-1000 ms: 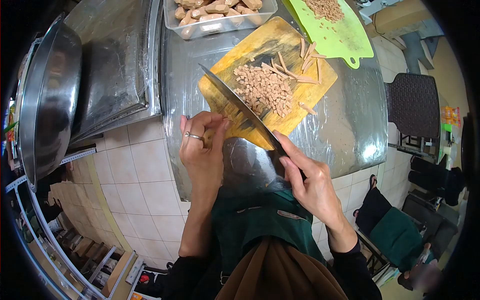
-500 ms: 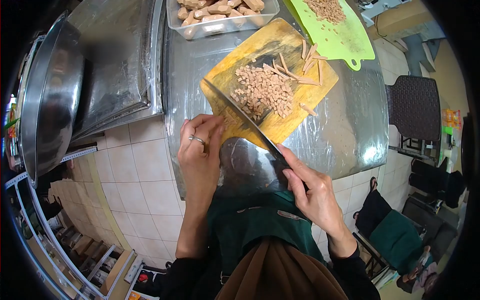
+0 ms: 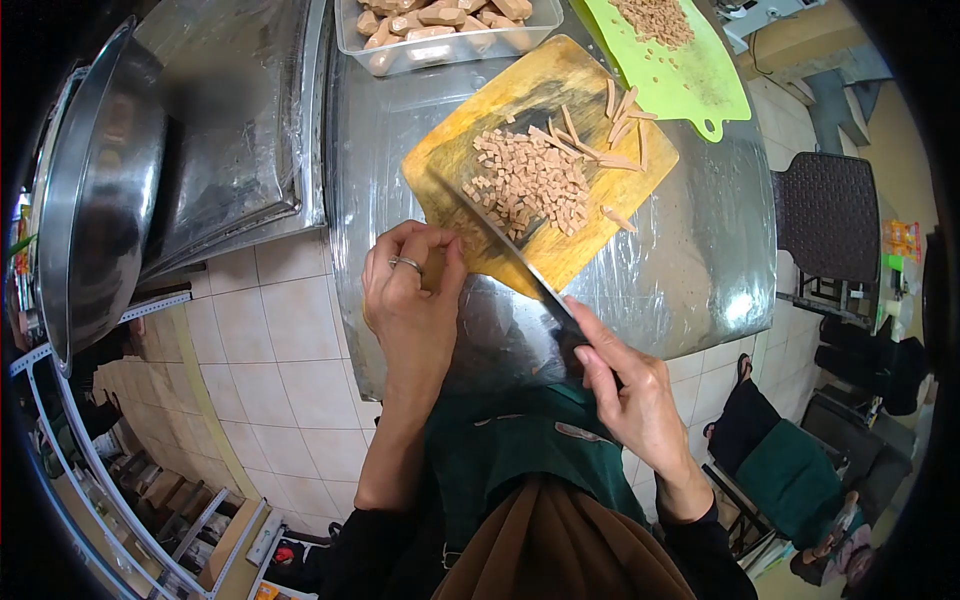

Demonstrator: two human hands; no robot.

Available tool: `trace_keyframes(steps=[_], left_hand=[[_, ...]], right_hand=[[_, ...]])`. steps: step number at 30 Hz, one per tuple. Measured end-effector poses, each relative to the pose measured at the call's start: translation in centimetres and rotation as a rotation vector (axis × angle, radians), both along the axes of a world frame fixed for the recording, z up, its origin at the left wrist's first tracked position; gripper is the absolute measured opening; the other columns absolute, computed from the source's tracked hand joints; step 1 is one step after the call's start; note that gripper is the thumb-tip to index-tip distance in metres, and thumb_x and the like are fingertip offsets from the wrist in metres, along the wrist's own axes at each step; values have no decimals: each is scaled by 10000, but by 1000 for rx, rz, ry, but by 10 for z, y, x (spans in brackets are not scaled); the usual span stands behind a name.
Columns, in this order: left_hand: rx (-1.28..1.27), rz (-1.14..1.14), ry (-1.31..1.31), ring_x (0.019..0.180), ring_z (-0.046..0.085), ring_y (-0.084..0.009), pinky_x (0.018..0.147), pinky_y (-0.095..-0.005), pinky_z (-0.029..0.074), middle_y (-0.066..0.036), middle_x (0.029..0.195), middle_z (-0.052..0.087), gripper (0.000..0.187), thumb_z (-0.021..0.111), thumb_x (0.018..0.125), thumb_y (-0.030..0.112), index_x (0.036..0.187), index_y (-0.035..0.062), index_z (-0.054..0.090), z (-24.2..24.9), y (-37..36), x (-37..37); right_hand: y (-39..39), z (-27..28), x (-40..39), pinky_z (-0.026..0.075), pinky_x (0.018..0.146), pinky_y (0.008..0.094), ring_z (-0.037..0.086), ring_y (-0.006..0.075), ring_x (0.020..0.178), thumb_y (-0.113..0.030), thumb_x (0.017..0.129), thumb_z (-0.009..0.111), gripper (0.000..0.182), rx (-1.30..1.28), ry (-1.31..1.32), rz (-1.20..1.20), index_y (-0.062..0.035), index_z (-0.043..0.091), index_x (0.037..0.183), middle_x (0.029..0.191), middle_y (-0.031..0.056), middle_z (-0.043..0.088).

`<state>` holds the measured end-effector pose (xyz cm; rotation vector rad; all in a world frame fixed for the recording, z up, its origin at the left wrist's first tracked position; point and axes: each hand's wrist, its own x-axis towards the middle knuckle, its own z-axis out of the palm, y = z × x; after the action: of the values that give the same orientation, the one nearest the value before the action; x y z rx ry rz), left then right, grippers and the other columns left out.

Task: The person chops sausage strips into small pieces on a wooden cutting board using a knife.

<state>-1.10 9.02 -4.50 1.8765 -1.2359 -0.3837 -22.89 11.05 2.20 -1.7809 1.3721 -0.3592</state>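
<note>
A large knife (image 3: 500,240) lies across the lower left part of a wooden cutting board (image 3: 585,245), its blade edge beside a heap of small pinkish-brown cubes (image 3: 535,180). My right hand (image 3: 630,375) is wrapped round its handle. My left hand (image 3: 412,280), with a ring, is at the board's lower left edge, left of the blade. Its fingers are curled and pressed together; what they hold, if anything, is hidden. Thin strips (image 3: 625,125) of the same material rest at the board's upper right.
A clear plastic container (image 3: 450,52) of brown pieces stands behind the board. Right of it lies a green cutting mat (image 3: 700,90) with chopped bits. A big metal bowl (image 3: 100,200) is at far left. On the right, a seated person (image 3: 780,450) and a dark chair (image 3: 828,215).
My left hand has shifted slightly right, its fingers curling nearer the thumb. The knife and my right hand have moved a little right and down.
</note>
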Motion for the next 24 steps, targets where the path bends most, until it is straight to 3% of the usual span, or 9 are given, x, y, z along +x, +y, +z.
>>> trace_keyframes(steps=[2,14,19,24], left_hand=[[4,5,-2,1003,643,-295,864,-406,516,-78,1058,685,149,799,834,67,973,81,747,0,-1,0],[-27,1,63,1030,624,-296,910,-418,480,-96,1088,672,177,780,876,90,1047,86,734,1,-4,0],[-21,-39,-97,1050,599,-294,948,-437,432,-95,1085,667,184,769,885,92,1064,96,730,-4,-7,-3],[-11,-20,-34,1070,603,-302,954,-433,444,-100,1101,670,158,743,896,69,1053,88,728,-5,-5,0]], right_hand=[[-2,3,1,578,706,394,758,351,792,-27,997,633,468,13,3,-64,-113,596,1456,1048,269,733],[3,7,-4,566,668,391,762,327,757,-19,991,641,484,15,-3,-31,-129,599,1461,955,249,747],[2,5,-6,582,706,387,769,368,870,-22,991,641,465,10,23,-53,-113,609,1446,1067,275,735],[2,8,-10,591,737,395,759,391,937,-17,989,640,465,11,18,-75,-107,609,1444,1129,275,725]])
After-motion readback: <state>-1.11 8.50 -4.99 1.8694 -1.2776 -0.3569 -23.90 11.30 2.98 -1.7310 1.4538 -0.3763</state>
